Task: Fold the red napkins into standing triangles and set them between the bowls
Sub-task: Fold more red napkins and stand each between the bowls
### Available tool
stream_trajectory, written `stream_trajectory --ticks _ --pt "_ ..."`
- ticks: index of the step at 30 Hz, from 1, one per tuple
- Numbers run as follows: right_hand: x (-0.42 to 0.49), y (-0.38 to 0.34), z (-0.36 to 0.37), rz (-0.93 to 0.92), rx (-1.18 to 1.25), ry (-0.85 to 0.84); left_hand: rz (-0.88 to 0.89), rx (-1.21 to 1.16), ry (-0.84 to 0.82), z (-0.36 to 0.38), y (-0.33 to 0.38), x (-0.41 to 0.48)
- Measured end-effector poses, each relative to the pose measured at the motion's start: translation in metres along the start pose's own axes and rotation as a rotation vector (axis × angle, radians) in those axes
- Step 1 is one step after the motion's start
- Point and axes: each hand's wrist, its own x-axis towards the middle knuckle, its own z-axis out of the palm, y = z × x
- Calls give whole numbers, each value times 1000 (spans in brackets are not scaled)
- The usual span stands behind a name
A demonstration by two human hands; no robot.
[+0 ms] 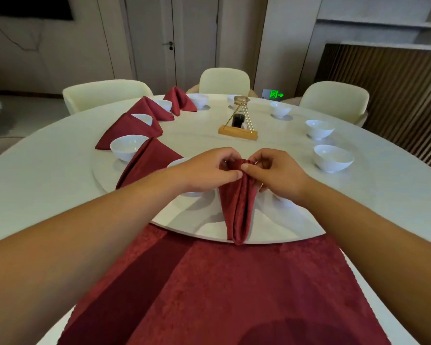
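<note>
A folded red napkin (238,210) stands on the near rim of the round turntable (184,220). My left hand (207,170) and my right hand (276,173) both pinch its top peak, thumbs meeting at the tip. Several folded red napkins stand between white bowls along the left arc, the nearest napkin triangle (149,158) beside a bowl (128,146). One bowl (182,163) is mostly hidden behind my left hand. A pile of flat red napkins (222,295) lies on the table in front of me.
White bowls (332,158) (319,129) (280,109) sit along the right arc with no napkins between them. A wooden stand with a gold triangle frame and dark bottle (238,125) is at the centre. Cream chairs (224,80) ring the far side.
</note>
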Motion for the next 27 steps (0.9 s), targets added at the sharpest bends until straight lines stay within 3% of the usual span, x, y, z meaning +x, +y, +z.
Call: stream_trajectory --ticks 6,12,18,23,27 --pt "26 11 -2 98 -80 26 -71 56 -79 1 -17 26" --pt "25 17 3 125 -141 18 -74 157 -39 12 -27 23" --pt "2 22 5 83 -196 112 -75 258 83 35 -20 -15" --pt "-50 34 21 30 -376 170 -101 339 149 70 -13 -69" --pt "-94 49 42 -102 -526 123 58 509 121 90 -18 -96"
